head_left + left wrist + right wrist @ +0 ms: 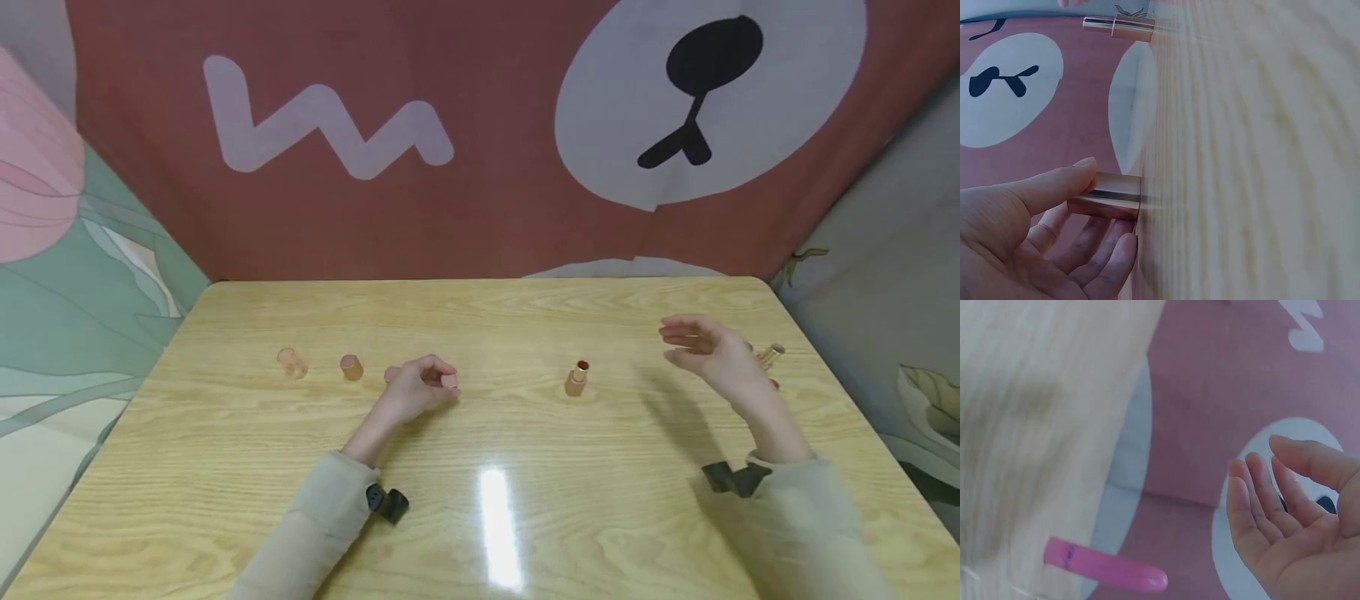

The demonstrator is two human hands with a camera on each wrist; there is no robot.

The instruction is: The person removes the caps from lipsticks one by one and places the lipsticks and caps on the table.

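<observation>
My left hand [416,392] pinches a copper-coloured lipstick cap [1113,195] between thumb and fingers. One end of that cap meets the tabletop in the left wrist view. Just behind this hand, a second copper cap [392,374] is partly covered. To the right of it stands an uncapped lipstick [577,379], upright, its red tip showing. My right hand [708,354] is raised over the table's right side, fingers loosely bent and holding nothing. Beside it are gold lipstick tubes [771,357], partly hidden by the hand. A pink tube [1107,565] stands near it in the right wrist view.
On the left of the wooden table [600,500] stand another copper cap [351,367] and a clear cap [292,363]. A reddish-brown cloth with a bear face [487,208] hangs along the far edge. Patterned cloth also flanks both sides.
</observation>
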